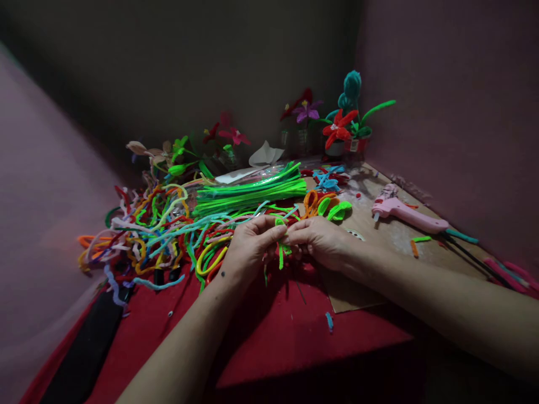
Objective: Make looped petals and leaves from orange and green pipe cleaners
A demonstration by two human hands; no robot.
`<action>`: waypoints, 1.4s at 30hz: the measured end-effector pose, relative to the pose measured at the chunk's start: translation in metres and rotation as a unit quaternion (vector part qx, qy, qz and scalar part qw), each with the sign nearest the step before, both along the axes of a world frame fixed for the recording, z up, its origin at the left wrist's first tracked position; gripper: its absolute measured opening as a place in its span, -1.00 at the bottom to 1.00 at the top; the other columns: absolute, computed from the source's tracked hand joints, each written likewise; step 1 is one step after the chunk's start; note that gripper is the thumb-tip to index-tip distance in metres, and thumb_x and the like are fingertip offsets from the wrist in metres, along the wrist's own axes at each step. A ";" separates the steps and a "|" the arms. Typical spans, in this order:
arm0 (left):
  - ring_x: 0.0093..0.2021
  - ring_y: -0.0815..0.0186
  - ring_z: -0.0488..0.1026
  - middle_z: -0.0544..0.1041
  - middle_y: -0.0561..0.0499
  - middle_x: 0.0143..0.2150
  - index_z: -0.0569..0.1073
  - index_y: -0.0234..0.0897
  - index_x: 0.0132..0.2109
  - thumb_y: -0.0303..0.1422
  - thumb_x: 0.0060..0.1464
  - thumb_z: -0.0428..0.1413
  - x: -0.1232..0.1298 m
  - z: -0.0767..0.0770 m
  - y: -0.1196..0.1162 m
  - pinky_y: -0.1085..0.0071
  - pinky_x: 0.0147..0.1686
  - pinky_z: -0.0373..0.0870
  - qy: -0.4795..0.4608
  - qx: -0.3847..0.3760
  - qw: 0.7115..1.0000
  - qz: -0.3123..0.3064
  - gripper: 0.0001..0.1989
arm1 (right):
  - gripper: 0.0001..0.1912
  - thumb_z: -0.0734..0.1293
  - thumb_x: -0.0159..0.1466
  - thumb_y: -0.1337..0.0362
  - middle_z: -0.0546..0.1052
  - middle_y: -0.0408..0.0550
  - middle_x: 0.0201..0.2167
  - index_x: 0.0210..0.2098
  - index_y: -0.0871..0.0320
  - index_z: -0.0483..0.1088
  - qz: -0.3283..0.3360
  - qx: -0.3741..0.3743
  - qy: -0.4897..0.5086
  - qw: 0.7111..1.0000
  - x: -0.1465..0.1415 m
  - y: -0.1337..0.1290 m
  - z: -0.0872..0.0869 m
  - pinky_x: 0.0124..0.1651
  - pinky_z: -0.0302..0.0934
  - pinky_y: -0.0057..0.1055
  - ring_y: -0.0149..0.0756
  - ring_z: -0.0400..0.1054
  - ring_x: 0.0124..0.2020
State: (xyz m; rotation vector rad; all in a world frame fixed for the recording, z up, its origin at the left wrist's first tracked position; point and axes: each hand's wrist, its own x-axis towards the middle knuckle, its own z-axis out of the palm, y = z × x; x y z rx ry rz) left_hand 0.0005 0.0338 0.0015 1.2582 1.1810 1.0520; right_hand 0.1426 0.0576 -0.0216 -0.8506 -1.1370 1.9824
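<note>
Close together over the red cloth, both hands pinch a bright green pipe cleaner [281,257]. My left hand [252,242] has thumb and fingers closed on it from the left. From the other side my right hand [322,240] grips it, fingertips meeting those of the left. Short green ends hang below the fingers; the rest of the piece is mostly hidden. Just beyond the right hand lie looped green pipe cleaners [339,211] and orange loops [310,203]. A bundle of straight green pipe cleaners [252,191] lies behind the hands.
A tangle of coloured pipe cleaners [155,230] spreads at left above a black strap-like object [88,336]. At right, a pink glue gun [410,215] rests on a brown board [351,294]. Pipe-cleaner flowers [339,129] in pots line the back. A blue scrap [329,321] lies in front.
</note>
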 end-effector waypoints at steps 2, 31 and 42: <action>-0.69 0.55 0.15 0.32 0.15 -0.59 0.40 -0.31 -0.29 -0.28 0.02 0.09 -0.002 -0.003 0.000 0.61 -0.70 0.12 -0.030 0.012 0.999 -0.012 -0.83 | -0.83 0.39 -0.10 0.38 0.28 -0.23 -0.76 -0.66 0.26 0.29 -0.015 -0.010 0.021 1.000 0.000 -0.001 0.001 -0.62 -0.01 -0.52 -0.55 0.11 -0.73; -0.09 0.27 0.29 0.35 -0.05 -0.21 0.42 -0.26 -0.38 -0.41 0.06 0.05 -0.015 0.023 -0.017 0.35 -0.10 0.24 0.321 0.303 0.895 -0.073 -0.92 | -0.87 0.25 -0.09 0.47 0.23 -0.26 -0.79 -0.71 0.22 0.23 -0.042 0.099 0.010 0.994 0.007 -0.008 0.012 -0.67 -0.03 -0.54 -0.56 0.07 -0.76; -0.52 0.43 0.24 0.31 0.08 -0.51 0.29 -0.28 -0.46 -0.48 0.03 0.01 0.003 0.011 -0.028 0.51 -0.50 0.13 0.492 0.362 0.791 -0.027 -0.88 | -0.88 0.24 -0.11 0.46 0.23 -0.27 -0.84 -0.68 0.17 0.19 -0.078 0.082 -0.080 0.990 0.002 -0.012 0.008 -0.76 -0.02 -0.55 -0.47 0.15 -0.82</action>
